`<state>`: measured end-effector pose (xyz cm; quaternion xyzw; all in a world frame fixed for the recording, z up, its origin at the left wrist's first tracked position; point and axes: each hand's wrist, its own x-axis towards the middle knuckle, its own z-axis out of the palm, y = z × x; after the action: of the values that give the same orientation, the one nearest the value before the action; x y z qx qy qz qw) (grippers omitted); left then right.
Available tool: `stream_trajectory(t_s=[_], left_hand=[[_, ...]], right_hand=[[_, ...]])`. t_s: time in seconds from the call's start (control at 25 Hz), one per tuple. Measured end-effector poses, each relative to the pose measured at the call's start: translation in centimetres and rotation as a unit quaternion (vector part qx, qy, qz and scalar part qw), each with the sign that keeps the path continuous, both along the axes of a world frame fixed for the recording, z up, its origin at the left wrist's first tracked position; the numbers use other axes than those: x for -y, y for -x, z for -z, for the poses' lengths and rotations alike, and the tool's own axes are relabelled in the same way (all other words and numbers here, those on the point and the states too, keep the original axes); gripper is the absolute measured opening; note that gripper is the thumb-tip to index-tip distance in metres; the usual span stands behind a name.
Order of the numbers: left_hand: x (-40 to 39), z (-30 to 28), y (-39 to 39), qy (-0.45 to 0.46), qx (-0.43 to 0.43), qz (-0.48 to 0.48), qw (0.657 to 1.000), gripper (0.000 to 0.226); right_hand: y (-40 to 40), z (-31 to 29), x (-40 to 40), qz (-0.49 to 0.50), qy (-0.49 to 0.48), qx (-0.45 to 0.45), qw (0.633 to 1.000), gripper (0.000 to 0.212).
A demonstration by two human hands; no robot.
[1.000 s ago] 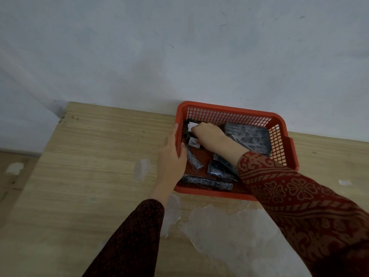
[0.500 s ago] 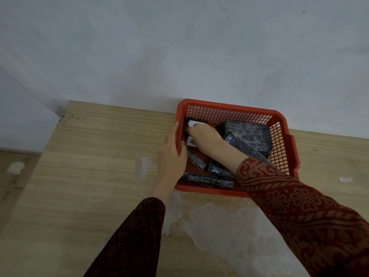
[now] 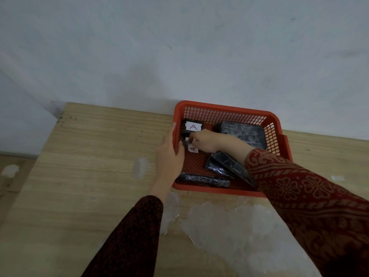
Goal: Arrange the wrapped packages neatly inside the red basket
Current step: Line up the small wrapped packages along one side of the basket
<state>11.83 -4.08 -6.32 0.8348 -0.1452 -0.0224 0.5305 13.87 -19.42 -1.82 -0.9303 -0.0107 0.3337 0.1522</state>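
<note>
Right hand (image 3: 207, 141) is down inside the red basket (image 3: 223, 112), fingers pinched on a small labelled package (image 3: 192, 148) at the basket's left wall; its white tag pokes out just under the fingertips. Left hand (image 3: 169, 154) is clasped over the left rim, thumb side inside, steadying the basket on the wooden table (image 3: 95, 156).

Just beyond the right fingertips, in the far left corner, lies the package marked "A" (image 3: 192, 126), label up, flat. Judgement: the held piece wants to go down directly nearside of "A", edges parallel to the wall, label up like its neighbour. Keep the pinch on the package's ends so the tag is not creased; lower flat, not corner first. Left hand should keep its hold until the piece is seated, since the light basket may slide.

Beyond the right wrist, against the far right corner: a large wrapped block (image 3: 242, 132), lying flat. Under the right forearm: two dark wrapped packages (image 3: 225, 164) leaning on each other, tilted, not yet squared. Nearside of the left palm, along the near wall: a long thin package (image 3: 203, 179), flat.

Obstructions: the left thumb crowds the slot at the wall, so little finger room there. The forearm passes over the tilted pair and could nudge them on withdrawal. Torn pale patches (image 3: 229, 222) on the table near the sleeves; not in the way.
</note>
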Motion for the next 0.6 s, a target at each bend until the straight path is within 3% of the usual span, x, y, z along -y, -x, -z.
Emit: stream_trajectory(t_s=[0.12, 0.2, 0.28, 0.48, 0.6], left_hand=[[-0.1, -0.1, 0.0, 0.001, 0.008, -0.004, 1.000, 0.051], [-0.1, -0.1, 0.0, 0.007, 0.002, 0.000, 1.000, 0.050], [-0.1, -0.1, 0.0, 0.010, -0.002, 0.003, 1.000, 0.051], [-0.2, 0.1, 0.0, 0.007, -0.009, -0.001, 1.000, 0.052], [0.0, 0.0, 0.0, 0.009, -0.005, -0.002, 1.000, 0.052]], right_hand=[[0.2, 0.5, 0.0, 0.058, -0.048, 0.031, 0.997, 0.029], [0.3, 0.9, -0.1, 0.040, -0.052, 0.024, 0.998, 0.033], [0.5, 1.4, -0.3, -0.008, -0.021, 0.026, 0.999, 0.033], [1.2, 3.2, -1.7, -0.044, 0.111, 0.178, 0.977, 0.014], [1.6, 3.6, -1.8, 0.000, 0.087, 0.178, 0.980, 0.020]])
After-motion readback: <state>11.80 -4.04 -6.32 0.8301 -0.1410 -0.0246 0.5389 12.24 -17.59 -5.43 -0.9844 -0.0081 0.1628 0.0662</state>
